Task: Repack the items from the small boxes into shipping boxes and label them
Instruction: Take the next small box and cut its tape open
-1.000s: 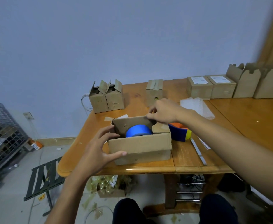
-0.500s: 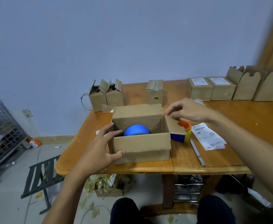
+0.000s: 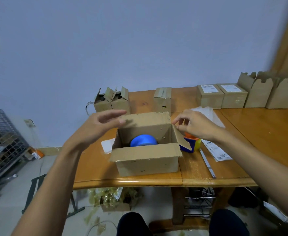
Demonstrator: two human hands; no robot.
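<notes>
**Box** [image 3: 146, 160]: open corrugated carton at the near edge of the table [image 3: 267, 133]. The front flap is folded outward and the card is scuffed. Judged light and fairly stiff in the walls, with flaps that bend easily at the crease. Best held low on the two side walls, not by a flap.

**Roll** [image 3: 143, 141]: blue and round, lying inside the box against the far wall (only its top shows). Probably rigid and smooth, so take it across its width.

**Left hand** [image 3: 98, 123]: fingers straight and together, with the tips at the left end of the raised rear flap [image 3: 145, 119].

**Right hand** [image 3: 194, 126]: fingers curled, with forefinger and thumb at the top corner of the right flap [image 3: 182, 138]. I cannot tell whether they actually pinch the card.

**Dispenser** [image 3: 193, 145]: orange, blue and yellow, just right of the box and partly behind the flap.

**Labels** [image 3: 216, 150]: printed slips lying flat to the right.

**Small boxes** [image 3: 111, 101]: two open ones stand at the far edge, with others, sealed and labelled, along the back.
</notes>
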